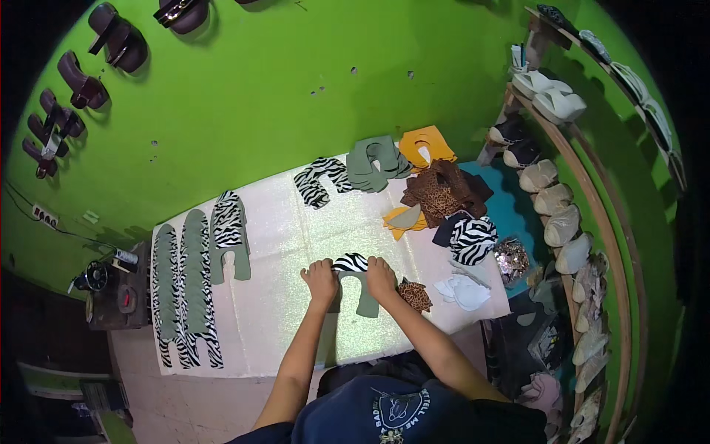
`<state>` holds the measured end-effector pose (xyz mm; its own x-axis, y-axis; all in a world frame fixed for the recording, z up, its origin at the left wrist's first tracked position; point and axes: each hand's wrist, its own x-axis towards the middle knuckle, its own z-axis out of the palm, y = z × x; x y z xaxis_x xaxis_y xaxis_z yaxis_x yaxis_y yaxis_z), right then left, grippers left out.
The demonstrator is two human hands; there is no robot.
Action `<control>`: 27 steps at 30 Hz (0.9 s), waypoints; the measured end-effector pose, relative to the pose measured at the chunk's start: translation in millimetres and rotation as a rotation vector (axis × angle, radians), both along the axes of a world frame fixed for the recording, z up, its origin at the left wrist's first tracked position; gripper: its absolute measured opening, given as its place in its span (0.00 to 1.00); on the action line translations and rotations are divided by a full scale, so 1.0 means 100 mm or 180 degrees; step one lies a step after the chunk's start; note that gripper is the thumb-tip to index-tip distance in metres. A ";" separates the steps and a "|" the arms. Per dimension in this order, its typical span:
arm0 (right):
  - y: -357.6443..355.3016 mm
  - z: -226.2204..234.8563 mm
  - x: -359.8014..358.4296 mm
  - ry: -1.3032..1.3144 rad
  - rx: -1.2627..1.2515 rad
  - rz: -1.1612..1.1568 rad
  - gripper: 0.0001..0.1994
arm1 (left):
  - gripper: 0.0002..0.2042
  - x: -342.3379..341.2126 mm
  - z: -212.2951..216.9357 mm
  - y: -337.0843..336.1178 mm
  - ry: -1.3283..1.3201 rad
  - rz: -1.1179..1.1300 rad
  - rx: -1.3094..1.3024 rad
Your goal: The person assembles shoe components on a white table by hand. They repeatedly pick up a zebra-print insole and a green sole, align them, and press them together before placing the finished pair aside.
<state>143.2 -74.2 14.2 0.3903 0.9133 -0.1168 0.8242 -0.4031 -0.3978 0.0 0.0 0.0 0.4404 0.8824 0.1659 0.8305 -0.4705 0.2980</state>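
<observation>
I have both hands, left (321,282) and right (380,277), pressed flat on a zebra-and-green cutout (353,275) near the counter's (296,229) front edge, pinning it so the layers stay aligned.

Zebra-and-green cut piece (355,277) lies flat on white sheet (281,244).

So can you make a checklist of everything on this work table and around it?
Surface: shiny white sheet, mostly covered at its edges.
Job's things: zebra-and-green cutout under both hands.
Clutter: cutout row on the left; green pile, brown pile, zebra pile, white pieces.
Hands: left hand and right hand pressed flat on the cutout.
Cables: wire along the wall, left.
Surroundings: green wall with hung sandals; shoe rack on the right.
</observation>
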 end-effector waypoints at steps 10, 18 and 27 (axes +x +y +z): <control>-0.05 0.00 0.26 0.0573 0.0405 0.0241 0.07 | 0.09 0.01 0.25 -0.12 -0.0234 0.0278 -0.0316; -0.08 0.15 0.28 0.1450 0.0539 0.0828 0.09 | 0.07 -0.26 0.36 -0.37 -0.0798 0.0483 -0.0253; 0.07 0.52 -0.18 0.2169 0.0787 0.1126 0.11 | 0.10 -0.84 0.65 -0.42 -0.0811 0.0686 -0.0384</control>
